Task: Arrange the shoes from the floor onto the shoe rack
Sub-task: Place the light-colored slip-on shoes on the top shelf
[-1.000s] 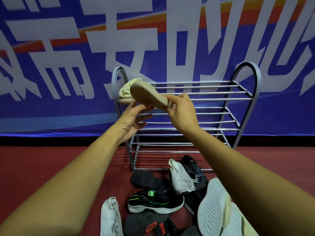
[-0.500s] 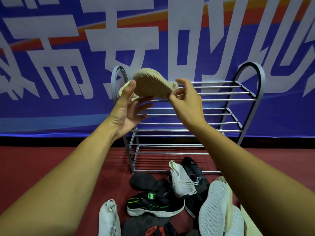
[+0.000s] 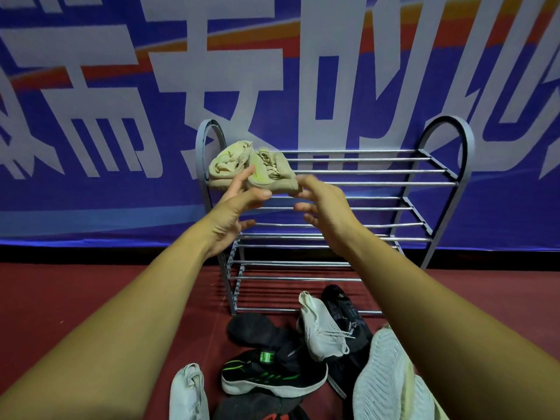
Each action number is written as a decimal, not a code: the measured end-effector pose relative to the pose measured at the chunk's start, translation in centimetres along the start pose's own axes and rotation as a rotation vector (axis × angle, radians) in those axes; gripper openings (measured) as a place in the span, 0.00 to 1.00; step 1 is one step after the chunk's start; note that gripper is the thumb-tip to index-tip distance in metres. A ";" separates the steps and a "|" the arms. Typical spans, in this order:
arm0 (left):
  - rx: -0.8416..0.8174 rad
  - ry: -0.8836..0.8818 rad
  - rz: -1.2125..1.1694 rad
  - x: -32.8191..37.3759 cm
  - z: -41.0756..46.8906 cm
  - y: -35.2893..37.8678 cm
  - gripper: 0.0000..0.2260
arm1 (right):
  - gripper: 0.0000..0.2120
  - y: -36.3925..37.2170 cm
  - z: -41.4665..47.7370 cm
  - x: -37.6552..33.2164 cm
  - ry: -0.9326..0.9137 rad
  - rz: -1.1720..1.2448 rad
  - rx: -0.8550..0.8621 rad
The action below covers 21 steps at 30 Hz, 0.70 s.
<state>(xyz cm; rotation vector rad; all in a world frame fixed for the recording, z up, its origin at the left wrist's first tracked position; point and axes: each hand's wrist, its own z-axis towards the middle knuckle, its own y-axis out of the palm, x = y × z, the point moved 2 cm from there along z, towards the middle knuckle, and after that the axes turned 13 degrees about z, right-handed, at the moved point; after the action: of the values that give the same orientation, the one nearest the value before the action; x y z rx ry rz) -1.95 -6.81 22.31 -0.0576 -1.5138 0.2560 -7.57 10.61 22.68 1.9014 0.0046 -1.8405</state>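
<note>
Shoes lie heaped on the red floor [image 3: 66, 301] at the rack's foot. Nearest are an upturned white sole [image 3: 385, 374] at the right, a white shoe [image 3: 188, 392] at the left and a black-green sneaker [image 3: 272, 375] between them. Just behind come a dark sole [image 3: 253, 328], a white laced shoe [image 3: 321, 328] and a black shoe [image 3: 345, 307]. A dark shoe with a red mark is cut off by the bottom of the frame. At least seven shoes appear to await shelving, so the job looks barely begun.

Above the pile, the rack [image 3: 378, 184] stands with its lower shelves bare. A person's left hand [image 3: 239, 198] reaches to the left end of the top shelf, fingers apart and straight, a fingertip and the thumb touching the nearer shoe. The right hand [image 3: 322, 204] hovers beside it, fingers loosely curled and apart, one tip at the shoe's toe. Neither hand looks clamped on anything.

The beige pair [image 3: 251, 166] rests side by side at that left end, against the rack's arched frame, seemingly the only shoes placed.

Behind, a blue banner [image 3: 333, 86] carries large white Chinese characters, cropped and not readable whole. The sneaker's green tongue tag and a pale mark on the black shoe are too small to read.
</note>
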 end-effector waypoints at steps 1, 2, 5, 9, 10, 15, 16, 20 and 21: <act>-0.001 0.003 -0.009 -0.1 0.1 -0.1 0.36 | 0.17 -0.1 0.2 0.3 0.003 -0.021 -0.004; 0.000 0.003 -0.009 -0.3 0.4 -0.2 0.37 | 0.20 -0.1 0.4 0.6 0.015 -0.007 -0.002; 0.014 -0.042 0.075 -1.1 1.0 -0.5 0.31 | 0.25 -0.1 1.0 1.1 0.034 0.089 0.028; 0.119 -0.164 0.144 -2.0 1.6 -0.5 0.29 | 0.19 0.4 1.7 2.1 0.038 0.115 0.018; 0.135 -0.166 0.110 -1.8 1.8 -0.3 0.24 | 0.18 0.7 1.8 2.4 0.037 0.122 0.005; 0.174 -0.131 0.034 -0.7 3.0 0.5 0.12 | 0.21 1.4 2.7 2.6 0.019 0.134 0.013; 0.186 -0.106 0.052 -0.7 3.3 0.7 0.15 | 0.20 1.5 3.0 2.4 0.014 0.156 0.022; 0.322 -0.084 0.029 -0.2 4.3 1.3 0.22 | 0.16 1.8 4.0 2.2 -0.004 0.136 0.100; 0.343 -0.088 0.023 -0.1 4.6 1.3 0.23 | 0.16 1.9 4.2 2.4 -0.008 0.118 0.110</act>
<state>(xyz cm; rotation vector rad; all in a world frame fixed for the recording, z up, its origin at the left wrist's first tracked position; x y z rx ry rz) -6.68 -6.09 22.19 0.2115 -1.5378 0.5392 -10.66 6.77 21.22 1.9237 -0.2115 -1.8022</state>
